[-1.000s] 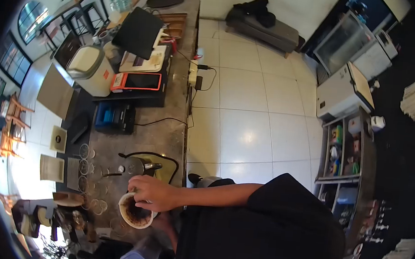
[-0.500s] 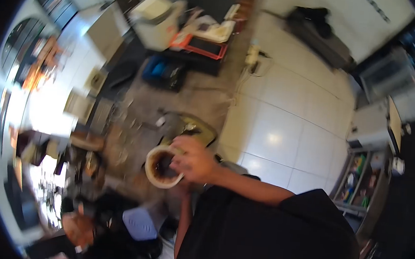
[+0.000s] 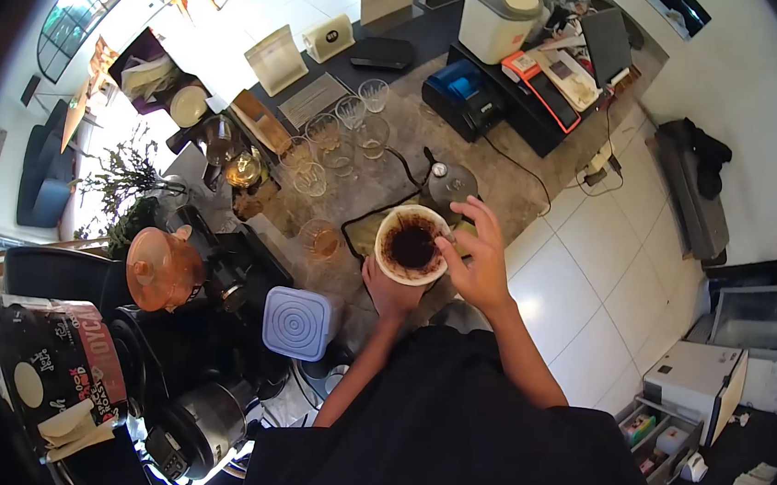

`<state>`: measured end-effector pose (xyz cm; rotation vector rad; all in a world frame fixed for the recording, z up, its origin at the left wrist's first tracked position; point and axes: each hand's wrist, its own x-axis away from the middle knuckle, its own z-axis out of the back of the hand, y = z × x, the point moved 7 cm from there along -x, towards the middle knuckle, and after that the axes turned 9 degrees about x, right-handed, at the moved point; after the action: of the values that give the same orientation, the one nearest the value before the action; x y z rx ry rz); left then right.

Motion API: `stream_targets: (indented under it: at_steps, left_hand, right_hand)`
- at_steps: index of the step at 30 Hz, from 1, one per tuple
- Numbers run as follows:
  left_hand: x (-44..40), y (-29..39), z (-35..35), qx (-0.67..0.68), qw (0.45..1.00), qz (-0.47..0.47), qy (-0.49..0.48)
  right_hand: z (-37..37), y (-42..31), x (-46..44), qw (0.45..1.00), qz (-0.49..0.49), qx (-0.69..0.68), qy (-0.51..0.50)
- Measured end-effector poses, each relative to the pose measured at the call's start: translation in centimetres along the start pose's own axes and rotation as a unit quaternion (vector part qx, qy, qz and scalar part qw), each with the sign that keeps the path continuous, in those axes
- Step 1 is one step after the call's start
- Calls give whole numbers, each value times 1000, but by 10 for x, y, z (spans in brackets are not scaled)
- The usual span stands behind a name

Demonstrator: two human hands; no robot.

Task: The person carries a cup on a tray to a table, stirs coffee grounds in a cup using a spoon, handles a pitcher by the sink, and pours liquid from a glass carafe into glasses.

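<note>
A white coffee filter with wet, dark coffee grounds inside sits in front of my body, above the counter. My left hand is closed around its lower left side; what lies beneath the filter is hidden. At the right rim, my right hand has its thumb and a finger pinched at the filter's edge, while the other fingers stretch out above. Just beyond the filter stands a grey kettle with a round lid knob. Near my left hand is a small glass on the counter.
Several clear glasses stand farther back on the counter. A lidded grey container and an orange pot-like vessel are at the left. A blue-and-black device and a white bin stand at the back right.
My view has swung round and sharpened. The filter is now more upright toward me, and my left hand shows on its lower left side. My right fingers have shifted from inside its opening to its right rim.
</note>
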<state>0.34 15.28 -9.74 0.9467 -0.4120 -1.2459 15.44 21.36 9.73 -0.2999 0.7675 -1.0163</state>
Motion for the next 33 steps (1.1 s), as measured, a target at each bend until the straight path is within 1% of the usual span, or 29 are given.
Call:
stream_targets:
  at_steps: [3,6,8,11,12,16,19,22,24,26,28,30,31,33]
  left_hand:
    - [-2,0,2,28,1000,0,-3]
    - [-2,-1,0,49,999,13,2]
    - [-3,1,-1,23,1000,15,-13]
    - [-3,0,0,38,999,20,-15]
    - [-2,-1,-2,16,1000,8,-16]
    - [2,-8,-5,-3,1000,2,-4]
    - [1,-8,-6,34,999,8,-14]
    - [1,-5,-4,47,999,12,-2]
    - [1,-2,-1,12,1000,4,2]
    - [1,0,1,28,1000,12,2]
    - [1,-6,-1,43,999,21,5]
    - [1,-5,-3,-31,999,-6,-8]
    - [1,-5,0,-32,999,-5,-1]
    - [1,-5,2,23,999,24,-12]
  right_hand:
    - [-3,-5,1,999,20,-10,-26]
    - [-4,-5,3,999,0,-37,-31]
    - [-5,1,4,999,-19,-31,-18]
    - [-5,5,3,998,-32,-48,-25]
    - [-3,6,3,998,-35,-44,-14]
    - [-5,11,6,998,-42,-50,-19]
    - [-6,12,8,995,-55,-77,-24]
    - [-6,6,5,996,-25,-66,-54]
    - [-6,8,3,996,-27,-71,-49]
    - [-4,9,1,996,-27,-78,-43]
    - [-3,2,-3,997,16,-37,-67]
    - [0,-5,-7,996,35,-33,-69]
    - [1,-9,-9,996,49,-27,-68]
    - [0,-8,-13,996,49,-27,-62]
